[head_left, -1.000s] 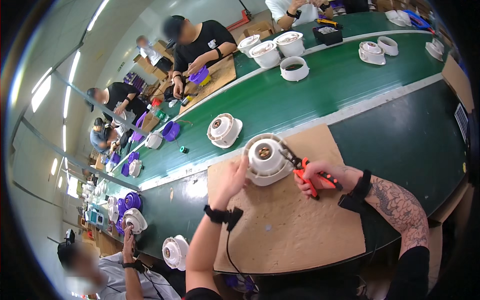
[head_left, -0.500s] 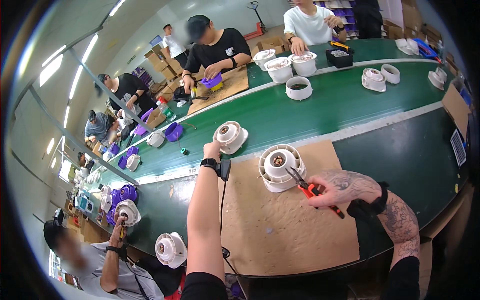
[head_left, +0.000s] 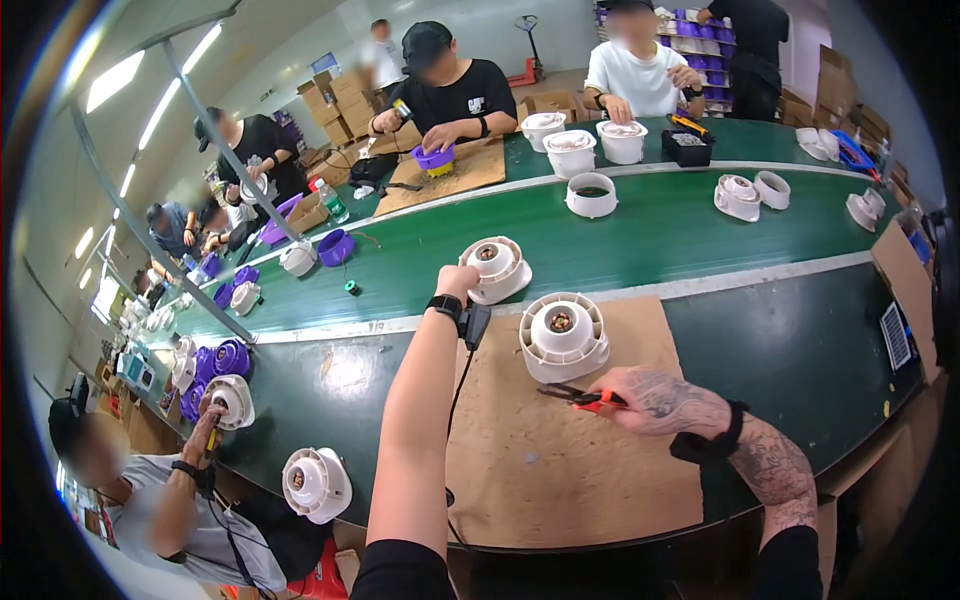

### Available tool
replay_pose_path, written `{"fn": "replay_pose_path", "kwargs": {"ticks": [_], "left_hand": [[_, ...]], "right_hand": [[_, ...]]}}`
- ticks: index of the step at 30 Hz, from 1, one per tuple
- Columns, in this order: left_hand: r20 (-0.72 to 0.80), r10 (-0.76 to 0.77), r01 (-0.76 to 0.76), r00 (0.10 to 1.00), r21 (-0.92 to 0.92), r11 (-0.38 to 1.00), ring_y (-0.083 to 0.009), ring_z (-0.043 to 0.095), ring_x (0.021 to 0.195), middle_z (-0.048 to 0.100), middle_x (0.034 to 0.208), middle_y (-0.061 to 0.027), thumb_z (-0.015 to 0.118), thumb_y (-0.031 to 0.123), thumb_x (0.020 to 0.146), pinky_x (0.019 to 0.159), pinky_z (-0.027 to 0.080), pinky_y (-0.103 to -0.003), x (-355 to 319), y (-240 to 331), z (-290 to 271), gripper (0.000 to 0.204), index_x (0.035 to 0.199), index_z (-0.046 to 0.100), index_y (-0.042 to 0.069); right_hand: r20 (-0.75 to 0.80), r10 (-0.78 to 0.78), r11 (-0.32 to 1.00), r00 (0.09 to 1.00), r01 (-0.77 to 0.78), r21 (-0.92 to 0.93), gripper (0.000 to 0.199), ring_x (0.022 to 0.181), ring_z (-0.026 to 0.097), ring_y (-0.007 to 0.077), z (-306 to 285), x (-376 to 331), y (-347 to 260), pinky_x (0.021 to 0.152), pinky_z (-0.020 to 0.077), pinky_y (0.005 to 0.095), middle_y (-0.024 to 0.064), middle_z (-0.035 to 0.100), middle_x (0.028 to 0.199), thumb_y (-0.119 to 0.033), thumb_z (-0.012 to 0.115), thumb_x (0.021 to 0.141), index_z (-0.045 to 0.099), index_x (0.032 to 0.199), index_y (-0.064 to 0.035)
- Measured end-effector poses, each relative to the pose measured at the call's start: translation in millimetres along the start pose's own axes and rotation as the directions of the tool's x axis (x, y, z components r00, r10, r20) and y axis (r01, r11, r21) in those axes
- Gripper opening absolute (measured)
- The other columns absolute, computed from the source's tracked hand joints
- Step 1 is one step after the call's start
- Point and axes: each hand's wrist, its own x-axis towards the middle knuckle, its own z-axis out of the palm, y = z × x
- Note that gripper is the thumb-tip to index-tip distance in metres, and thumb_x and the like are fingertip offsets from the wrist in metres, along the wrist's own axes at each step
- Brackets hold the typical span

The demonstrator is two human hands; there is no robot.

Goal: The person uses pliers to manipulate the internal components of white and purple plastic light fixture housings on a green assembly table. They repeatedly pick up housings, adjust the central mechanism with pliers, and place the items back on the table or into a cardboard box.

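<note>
My left hand [head_left: 458,284] is closed on the near left edge of a white plastic motor housing [head_left: 495,268], which sits upright at the edge of the green belt. In my right hand [head_left: 648,400] is a pair of pliers [head_left: 600,399] with red-and-black handles. Their dark jaws point left, just off the near side of a second white housing [head_left: 565,350]. That one stands on a brown cardboard sheet [head_left: 580,480], a coppery core showing in its raised centre. Whether the jaws are parted is hard to make out.
Another white housing [head_left: 316,484] lies left on the green table [head_left: 800,320]. Along the belt stand a white ring [head_left: 591,196] and further white parts. Across it, a co-worker holds a hammer [head_left: 402,110] over a purple part [head_left: 433,157]. To my left, a co-worker handles a white housing [head_left: 232,402].
My left hand has brought the belt-side housing rightward, closer to the one on the cardboard. The pliers have moved from beside that housing's centre down to its near side, turning to point left.
</note>
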Motion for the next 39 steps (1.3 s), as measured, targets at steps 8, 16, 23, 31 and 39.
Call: {"fn": "replay_pose_path", "kwargs": {"ticks": [8,16,23,31,39], "left_hand": [[0.219,0.125,-0.015,0.968,-0.447,0.895,-0.0251,0.067,0.091,0.065,0.115,-0.0175,0.066,0.0,0.081,0.075,0.054,-0.032,-70,26,-9,0.07,0.144,0.037,-0.008],[0.044,0.34,-0.218,0.939,-0.688,0.692,-0.0237,0.063,0.107,0.06,0.119,-0.0141,0.058,-0.009,0.083,0.091,0.054,-0.038,-151,-15,-65,0.054,0.133,0.042,-0.001],[-0.042,0.403,-0.324,0.914,-0.675,0.663,-0.0255,0.058,0.116,0.054,0.125,-0.0116,0.054,-0.006,0.079,0.098,0.052,-0.042,-293,-40,-89,0.06,0.134,0.037,0.01],[-0.135,0.479,-0.464,0.868,-0.568,0.68,-0.0231,0.055,0.121,0.051,0.13,-0.0094,0.064,-0.011,0.076,0.102,0.048,-0.039,-353,-58,-61,0.068,0.132,0.034,0.011],[-0.092,0.52,-0.501,0.849,-0.449,0.74,-0.0244,0.054,0.121,0.05,0.129,-0.0109,0.067,-0.011,0.075,0.103,0.046,-0.041,-364,-52,-37,0.071,0.132,0.03,0.01]], "right_hand": [[0.145,-0.077,0.965,0.986,0.037,0.26,0.031,0.09,0.063,0.0374,32,3,19,0.078,0.0493,0.0443,0.0185,0.064,0.094,-0.018,0.065,0.085,0.058,0.111,-0.0036],[0.054,-0.059,0.983,0.997,0.049,0.176,0.043,0.101,0.058,0.037,23,1,-9,0.086,0.0456,0.0443,0.0191,0.059,0.104,-0.012,0.066,0.079,0.054,0.119,-0.0019],[-0.299,-0.159,0.923,0.941,0.035,-0.382,0.071,0.106,0.049,0.0289,-11,-11,-35,0.095,0.035,0.0429,0.0133,0.052,0.109,-0.015,0.072,0.056,0.053,0.122,0.0026],[-0.359,-0.154,0.916,0.921,-0.003,-0.402,0.063,0.103,0.048,0.0298,-3,-15,-37,0.097,0.0323,0.0452,0.0145,0.049,0.101,-0.018,0.074,0.053,0.055,0.111,-0.0009],[-0.327,-0.15,0.907,0.933,-0.002,-0.422,0.054,0.101,0.048,0.0255,1,-19,-32,0.093,0.0336,0.0419,0.0129,0.051,0.102,-0.02,0.077,0.053,0.059,0.101,-0.003]]}}
